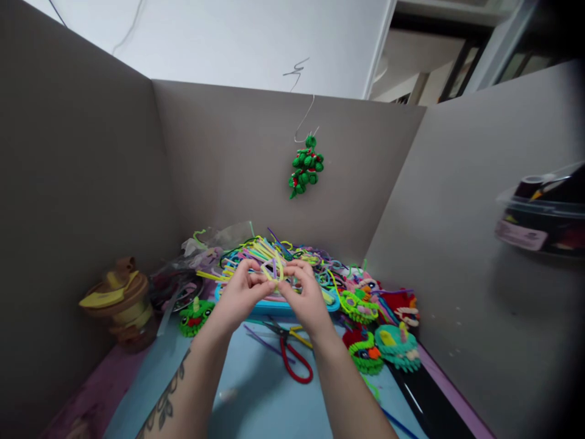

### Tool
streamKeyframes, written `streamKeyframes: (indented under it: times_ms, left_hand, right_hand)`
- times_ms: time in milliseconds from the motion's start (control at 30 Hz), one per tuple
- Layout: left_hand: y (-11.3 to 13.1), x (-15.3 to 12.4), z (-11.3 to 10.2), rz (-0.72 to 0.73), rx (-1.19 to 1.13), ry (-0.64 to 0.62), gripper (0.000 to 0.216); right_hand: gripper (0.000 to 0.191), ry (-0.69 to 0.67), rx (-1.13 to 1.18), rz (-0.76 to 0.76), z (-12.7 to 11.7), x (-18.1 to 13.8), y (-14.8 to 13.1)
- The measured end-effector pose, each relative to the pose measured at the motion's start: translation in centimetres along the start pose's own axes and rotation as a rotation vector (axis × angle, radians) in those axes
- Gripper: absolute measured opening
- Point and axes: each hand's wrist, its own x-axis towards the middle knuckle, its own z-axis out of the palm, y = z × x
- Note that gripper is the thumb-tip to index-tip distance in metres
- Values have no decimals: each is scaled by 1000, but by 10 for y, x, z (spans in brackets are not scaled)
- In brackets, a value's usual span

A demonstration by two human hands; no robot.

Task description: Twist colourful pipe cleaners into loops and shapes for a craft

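Between my two hands is a yellow pipe cleaner [280, 263] bent into a loop, with a purple piece showing inside it. My left hand [245, 285] pinches its left side, fingers closed. On the other side my right hand [299, 285] grips it with thumb and fingertips. Just behind and below the hands lies a blue tray [274, 309] heaped with pipe cleaners [260, 249] in many colours. Red-handled scissors [297, 366] rest on the light blue mat [260, 402] below my hands, beside a yellow-handled tool [299, 338] and a loose purple pipe cleaner [269, 345].
Several fuzzy pipe-cleaner creatures [397, 347] sit at the right, and a green one [195, 317] at the left. A brown cup [130, 311] stands by the left wall. A green string of shapes [306, 166] hangs at the back. A container [539, 213] is mounted on the right wall.
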Motion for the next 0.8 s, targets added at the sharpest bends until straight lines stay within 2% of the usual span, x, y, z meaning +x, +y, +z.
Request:
streamKeyframes:
  times_ms: [100,167,367,600,700,800]
  left_hand:
    - [1,0,1,3,24,-24,41]
    - [1,1,2,31,28,-8,38]
    - [-2,5,3,145,106,176,30]
    - [-1,2,9,19,35,132,45]
    - [0,1,11,26,19,149,48]
    - [1,1,12,46,-9,100,45]
  right_hand:
    - [4,-42,67,81,-2,1,4]
    - [6,-31,144,129,-1,2,7]
    - [17,107,351,194,3,7,17]
    - [18,89,483,170,5,6,12]
    - [17,70,501,175,6,5,9]
    - [14,51,535,188,8,4,5]
